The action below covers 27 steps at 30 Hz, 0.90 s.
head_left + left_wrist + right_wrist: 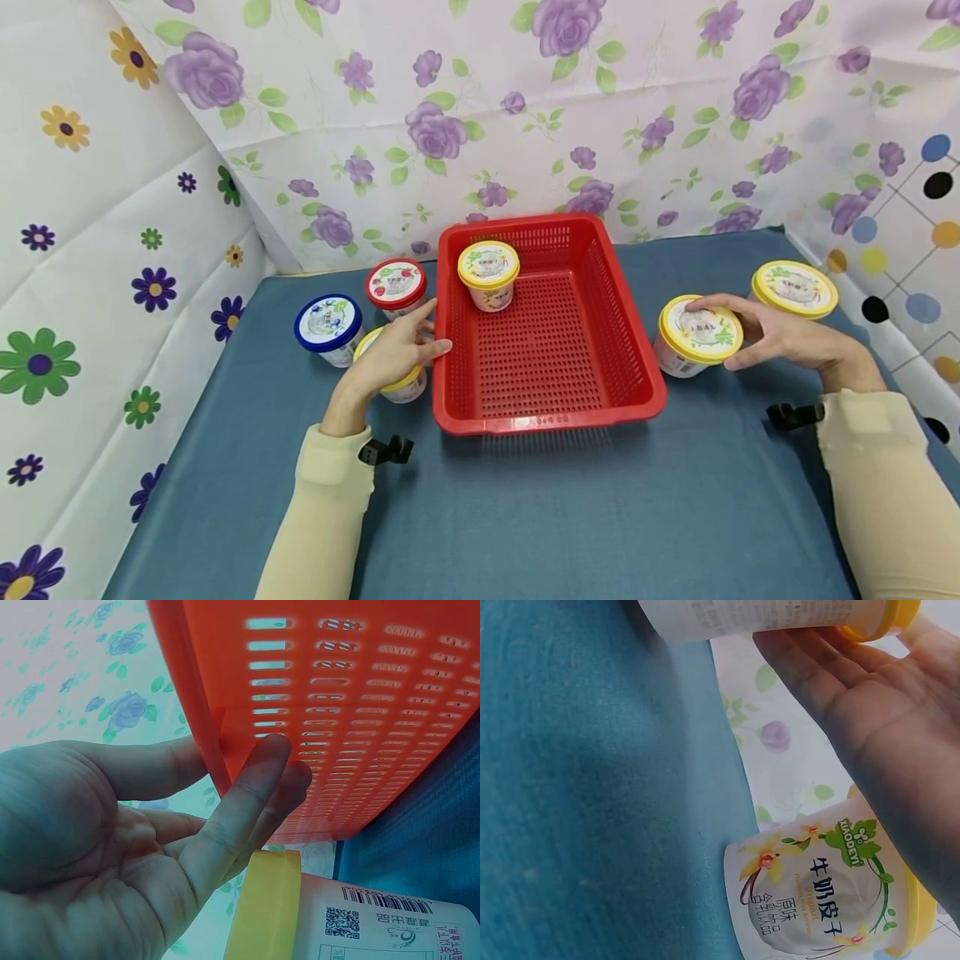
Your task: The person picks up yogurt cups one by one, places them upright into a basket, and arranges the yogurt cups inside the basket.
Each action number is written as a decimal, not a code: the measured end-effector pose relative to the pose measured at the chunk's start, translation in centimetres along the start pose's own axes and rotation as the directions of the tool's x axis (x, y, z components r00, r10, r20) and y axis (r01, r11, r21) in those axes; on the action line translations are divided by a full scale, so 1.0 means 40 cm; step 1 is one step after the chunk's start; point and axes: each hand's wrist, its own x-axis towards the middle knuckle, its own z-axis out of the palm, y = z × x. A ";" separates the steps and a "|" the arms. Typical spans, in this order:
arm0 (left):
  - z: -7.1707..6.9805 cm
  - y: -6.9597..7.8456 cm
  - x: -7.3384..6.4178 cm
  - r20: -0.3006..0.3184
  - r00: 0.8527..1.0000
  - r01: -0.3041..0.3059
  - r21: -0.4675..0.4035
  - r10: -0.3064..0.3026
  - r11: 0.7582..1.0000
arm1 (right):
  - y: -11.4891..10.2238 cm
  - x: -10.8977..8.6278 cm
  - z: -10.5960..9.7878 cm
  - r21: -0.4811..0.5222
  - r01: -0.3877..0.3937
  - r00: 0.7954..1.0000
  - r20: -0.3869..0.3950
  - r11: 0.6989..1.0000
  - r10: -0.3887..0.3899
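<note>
My left hand (393,350) holds the left rim of a red plastic basket (543,421). In the left wrist view its thumb goes over the rim and its fingers lie against the basket's perforated outer wall (360,697). A yellow-lidded tub (405,390) stands partly hidden under that hand. My right hand (780,333) grips another yellow-lidded tub (686,354) right of the basket, fingers at the far side of the lid and thumb at the near side. Inside the basket, at its back left, stands a yellow-lidded tub (487,279).
Left of the basket stand a blue-lidded tub (328,325) and a red-lidded tub (396,283). Behind my right hand is one more yellow-lidded tub (795,287), its printed side (810,877) facing the right wrist camera. Patterned sheets (480,108) enclose the blue-covered table (540,517).
</note>
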 end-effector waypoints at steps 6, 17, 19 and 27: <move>0.000 -0.004 0.000 -0.004 1.000 -0.003 0.005 0.003 1.000 | -0.019 -0.004 0.003 0.000 -0.004 0.999 -0.045 1.000 0.004; 0.000 0.004 -0.001 -0.007 1.000 0.003 0.005 -0.003 1.000 | -0.168 0.010 -0.050 0.011 0.120 0.992 -0.035 0.993 -0.119; 0.000 0.005 0.000 -0.008 1.000 0.002 0.004 -0.002 1.000 | -0.209 0.021 -0.063 -0.022 0.123 0.992 -0.029 0.992 -0.124; 0.001 -0.003 0.002 -0.008 1.000 0.003 0.018 -0.003 1.000 | -0.346 0.107 -0.071 -0.181 0.174 0.985 0.017 0.968 -0.174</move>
